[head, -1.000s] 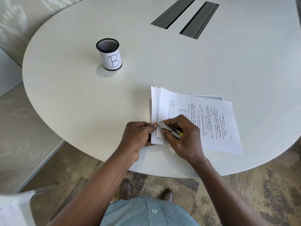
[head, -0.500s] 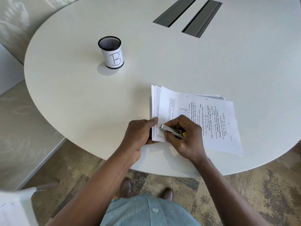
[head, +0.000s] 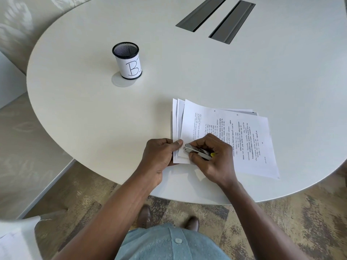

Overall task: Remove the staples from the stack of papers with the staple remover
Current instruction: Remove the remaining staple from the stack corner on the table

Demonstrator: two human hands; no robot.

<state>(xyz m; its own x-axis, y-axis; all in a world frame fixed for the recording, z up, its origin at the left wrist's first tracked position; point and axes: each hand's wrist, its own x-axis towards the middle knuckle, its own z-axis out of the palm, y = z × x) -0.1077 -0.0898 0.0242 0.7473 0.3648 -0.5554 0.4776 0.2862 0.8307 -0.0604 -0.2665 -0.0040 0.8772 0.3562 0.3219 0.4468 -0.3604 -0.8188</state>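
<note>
A stack of printed papers (head: 242,136) lies fanned on the white table near its front edge. My left hand (head: 159,154) pinches the stack's near left corner, thumb on top of the sheets. My right hand (head: 212,158) grips a metal staple remover (head: 197,150) with a yellow end. The remover's jaw end points left and rests on the top sheet at that corner, just beside my left thumb. The staple itself is too small to make out.
A black mesh pen cup (head: 128,60) with a paper label marked "B" stands at the back left of the table (head: 84,109). Two grey cable hatches (head: 216,17) are set in the far middle. Another white surface (head: 16,239) shows at the lower left.
Both hands stay at the stack's near left corner. The remover's tip has shifted slightly left, closer to my left thumb. The papers have not moved.
</note>
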